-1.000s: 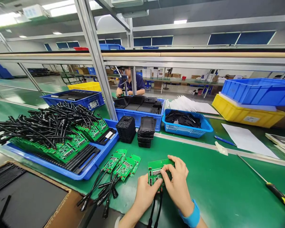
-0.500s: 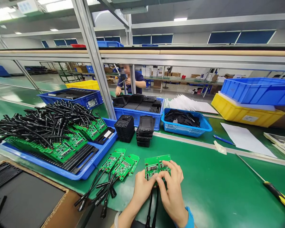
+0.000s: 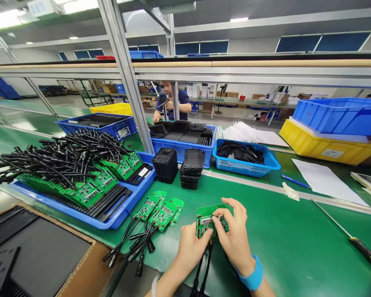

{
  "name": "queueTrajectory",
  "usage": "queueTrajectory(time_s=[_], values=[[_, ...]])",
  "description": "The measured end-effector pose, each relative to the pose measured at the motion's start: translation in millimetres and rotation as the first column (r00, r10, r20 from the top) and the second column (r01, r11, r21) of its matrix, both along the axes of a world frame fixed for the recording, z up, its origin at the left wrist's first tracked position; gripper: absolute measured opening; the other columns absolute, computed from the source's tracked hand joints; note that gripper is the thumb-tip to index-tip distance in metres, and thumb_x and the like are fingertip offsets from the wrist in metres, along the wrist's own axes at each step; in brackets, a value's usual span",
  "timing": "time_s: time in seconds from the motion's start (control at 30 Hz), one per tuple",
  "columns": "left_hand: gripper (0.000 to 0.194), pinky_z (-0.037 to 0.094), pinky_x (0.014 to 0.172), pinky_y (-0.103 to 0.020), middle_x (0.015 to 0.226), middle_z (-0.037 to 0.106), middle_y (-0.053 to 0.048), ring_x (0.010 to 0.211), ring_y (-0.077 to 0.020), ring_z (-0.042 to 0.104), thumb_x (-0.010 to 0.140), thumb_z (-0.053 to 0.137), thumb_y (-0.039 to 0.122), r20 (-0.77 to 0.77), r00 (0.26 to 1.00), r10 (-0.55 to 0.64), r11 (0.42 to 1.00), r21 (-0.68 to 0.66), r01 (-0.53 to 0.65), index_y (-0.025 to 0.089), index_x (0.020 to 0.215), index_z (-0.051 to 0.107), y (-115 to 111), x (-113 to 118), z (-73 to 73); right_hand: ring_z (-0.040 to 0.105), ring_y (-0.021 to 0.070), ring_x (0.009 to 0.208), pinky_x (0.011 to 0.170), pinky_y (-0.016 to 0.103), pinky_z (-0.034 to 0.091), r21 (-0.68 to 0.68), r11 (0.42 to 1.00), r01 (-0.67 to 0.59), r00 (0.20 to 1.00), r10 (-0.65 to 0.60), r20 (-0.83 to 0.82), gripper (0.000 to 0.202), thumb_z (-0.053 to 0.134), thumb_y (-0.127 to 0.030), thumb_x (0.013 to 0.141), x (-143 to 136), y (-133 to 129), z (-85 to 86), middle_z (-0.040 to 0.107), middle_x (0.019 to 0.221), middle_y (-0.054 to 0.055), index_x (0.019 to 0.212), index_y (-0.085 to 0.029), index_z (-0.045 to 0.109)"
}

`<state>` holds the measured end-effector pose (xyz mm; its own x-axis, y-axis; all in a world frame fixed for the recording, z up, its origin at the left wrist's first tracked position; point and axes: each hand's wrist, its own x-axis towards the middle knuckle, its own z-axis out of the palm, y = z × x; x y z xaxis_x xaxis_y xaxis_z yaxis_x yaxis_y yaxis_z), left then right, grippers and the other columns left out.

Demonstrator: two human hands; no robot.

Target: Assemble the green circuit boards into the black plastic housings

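A green circuit board (image 3: 205, 212) with a small digit display is between my two hands above the green table. My left hand (image 3: 193, 245) grips its lower left edge, thumb on the face. My right hand (image 3: 233, 231) is closed on the board's right part, thumb and index finger pinched near the display. Two black cables (image 3: 205, 268) hang down from the board's lower edge. Several similar boards (image 3: 163, 212) with black cables lie just left of my hands. Two stacks of black plastic cases (image 3: 165, 165) stand behind them.
A blue tray (image 3: 114, 220) at left holds boards, cables and black panels. A light-blue basket (image 3: 247, 165), blue bin (image 3: 181, 148) and yellow bin (image 3: 327, 144) stand behind. A screwdriver (image 3: 355, 243) lies at right. Across the table is a person (image 3: 182, 103).
The board has tilted slightly and shifted right in view with both hands. My right thumb and index finger have moved up the board towards the display. The whole view has shifted a little.
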<state>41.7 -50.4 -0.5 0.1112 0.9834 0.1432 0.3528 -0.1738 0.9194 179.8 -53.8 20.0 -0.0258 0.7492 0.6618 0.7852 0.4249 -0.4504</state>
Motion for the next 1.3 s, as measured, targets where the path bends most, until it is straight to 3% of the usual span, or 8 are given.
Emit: queueTrajectory(time_s=[0.13, 0.33, 0.57, 0.83, 0.93, 1.03, 1.17, 1.3], values=[[0.021, 0.029, 0.053, -0.022, 0.052, 0.054, 0.003, 0.050, -0.0105, 0.043, 0.079, 0.055, 0.024, -0.053, 0.998, -0.019, 0.998, 0.066, 0.022, 0.016, 0.060, 0.058, -1, 1, 6.7, 0.040, 0.0291, 0.122, 0.102, 0.059, 0.033, 0.061, 0.974, -0.219, 0.941, 0.195, 0.276, 0.010, 0.056, -0.016, 0.090, 7, 4, 28.4, 0.051, 0.121, 0.009, 0.087, -0.024, 0.061], [0.020, 0.031, 0.056, -0.024, 0.058, 0.062, -0.001, 0.053, -0.0142, 0.050, 0.077, 0.054, 0.018, -0.088, 0.991, -0.097, 0.991, 0.085, 0.105, 0.018, 0.058, 0.060, -2, 2, 13.3, 0.040, 0.0291, 0.129, 0.109, 0.059, 0.028, -0.034, 0.915, -0.403, 0.641, 0.308, 0.703, 0.009, 0.065, -0.016, 0.084, 9, 11, 63.5, 0.055, 0.130, 0.010, 0.079, -0.022, 0.062], [0.020, 0.018, 0.048, -0.025, 0.045, 0.049, 0.003, 0.043, -0.0104, 0.034, 0.073, 0.057, 0.016, -0.104, 0.980, -0.168, 0.986, 0.002, 0.169, 0.017, 0.052, 0.058, 3, 3, 7.7, 0.041, 0.0225, 0.133, 0.117, 0.049, 0.025, -0.173, 0.796, -0.580, 0.477, 0.505, 0.720, 0.013, 0.058, -0.014, 0.087, 16, 24, 68.9, 0.060, 0.130, 0.004, 0.087, -0.022, 0.068], [0.012, 0.022, 0.051, -0.025, 0.048, 0.044, 0.005, 0.048, -0.0105, 0.035, 0.068, 0.064, 0.021, -0.022, 0.980, -0.197, 0.974, -0.116, 0.193, 0.015, 0.058, 0.061, 5, 6, 4.3, 0.039, 0.0249, 0.133, 0.117, 0.051, 0.024, -0.203, 0.796, -0.570, 0.431, 0.501, 0.751, 0.018, 0.053, -0.011, 0.088, 25, 30, 58.8, 0.060, 0.128, 0.005, 0.092, -0.019, 0.069], [0.013, 0.029, 0.049, -0.023, 0.049, 0.048, 0.003, 0.048, -0.0118, 0.044, 0.067, 0.063, 0.023, 0.070, 0.974, -0.217, 0.956, -0.187, 0.227, 0.015, 0.057, 0.060, 6, 6, 7.4, 0.038, 0.0249, 0.133, 0.116, 0.051, 0.024, -0.231, 0.798, -0.557, 0.440, 0.519, 0.733, 0.022, 0.049, -0.008, 0.088, 31, 28, 57.1, 0.061, 0.125, 0.005, 0.091, -0.019, 0.068], [0.019, 0.039, 0.044, -0.023, 0.049, 0.051, 0.002, 0.044, -0.0123, 0.048, 0.069, 0.063, 0.031, 0.192, 0.955, -0.226, 0.919, -0.284, 0.275, 0.015, 0.060, 0.059, 11, 4, 9.0, 0.041, 0.0258, 0.130, 0.113, 0.056, 0.025, -0.304, 0.808, -0.504, 0.545, 0.571, 0.615, 0.023, 0.047, -0.009, 0.090, 47, 27, 59.6, 0.062, 0.120, 0.004, 0.084, -0.022, 0.065], [0.034, 0.045, 0.043, -0.024, 0.055, 0.058, 0.000, 0.045, -0.0127, 0.051, 0.066, 0.070, 0.046, 0.307, 0.931, -0.196, 0.893, -0.336, 0.299, 0.013, 0.072, 0.063, 21, -6, 5.8, 0.059, 0.0198, 0.101, 0.099, 0.046, 0.044, -0.454, 0.681, -0.574, 0.690, 0.701, 0.180, 0.019, 0.045, -0.026, 0.096, 79, 29, 53.9, 0.065, 0.095, 0.002, 0.082, -0.024, 0.057], [0.044, 0.046, 0.044, -0.023, 0.059, 0.061, 0.000, 0.050, -0.0125, 0.053, 0.067, 0.073, 0.054, 0.365, 0.915, -0.174, 0.881, -0.356, 0.310, 0.013, 0.081, 0.063, 31, -14, -2.3, 0.062, 0.0181, 0.085, 0.077, 0.034, 0.053, -0.326, 0.823, -0.465, 0.882, 0.464, -0.085, 0.025, 0.040, -0.038, 0.099, 105, 35, 31.2, 0.065, 0.089, 0.004, 0.087, -0.022, 0.056]])
